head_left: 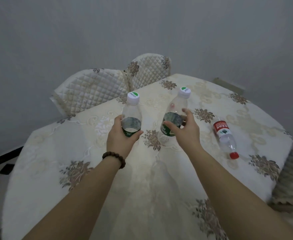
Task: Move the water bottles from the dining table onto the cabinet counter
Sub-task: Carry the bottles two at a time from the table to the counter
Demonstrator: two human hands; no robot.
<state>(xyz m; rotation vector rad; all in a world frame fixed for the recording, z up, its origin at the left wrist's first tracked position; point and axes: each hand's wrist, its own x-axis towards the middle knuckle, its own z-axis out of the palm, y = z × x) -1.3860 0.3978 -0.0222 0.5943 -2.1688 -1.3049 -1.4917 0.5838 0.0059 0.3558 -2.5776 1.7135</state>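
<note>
Two upright bottles (131, 116) (176, 111) sit in both hands (122, 135) (183, 129).

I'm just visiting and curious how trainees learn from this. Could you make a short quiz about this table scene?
1. True or false: the red-capped bottle stands upright.
2. Which hand wears the bead bracelet?
3. How many bottles show on the table? A) two B) three C) four

Key: 1. False, it lies on its side. 2. The left hand, gripping the left green-label bottle; the right hand is at the right green-label bottle. 3. B.
</note>
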